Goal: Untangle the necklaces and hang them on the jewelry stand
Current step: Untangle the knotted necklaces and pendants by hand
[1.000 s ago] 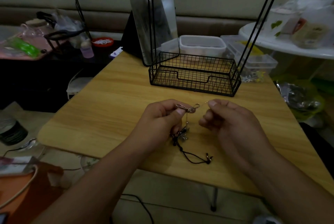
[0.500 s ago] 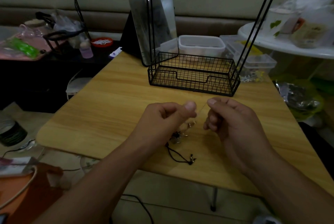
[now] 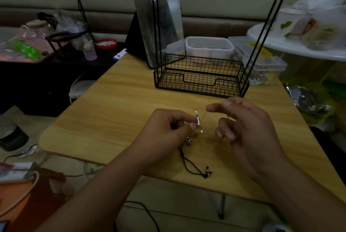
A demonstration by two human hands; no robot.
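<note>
Both hands (image 3: 202, 127) pinch the tangled necklaces (image 3: 192, 138) between them, apparently just above the table (image 3: 116, 112).

— Where did the black wire-mesh basket base of the jewelry stand (image 3: 201, 80) sit?
— On the light wooden table (image 3: 119, 108), toward its back.
— And behind it?
— A clear lidded plastic tub (image 3: 209, 46); left of that, a propped-up tall mirror (image 3: 159, 22).

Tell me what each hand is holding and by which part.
The left hand pinches the tangled necklaces at a silver pendant. The right hand seems to pinch a thin chain; unclear.
</note>
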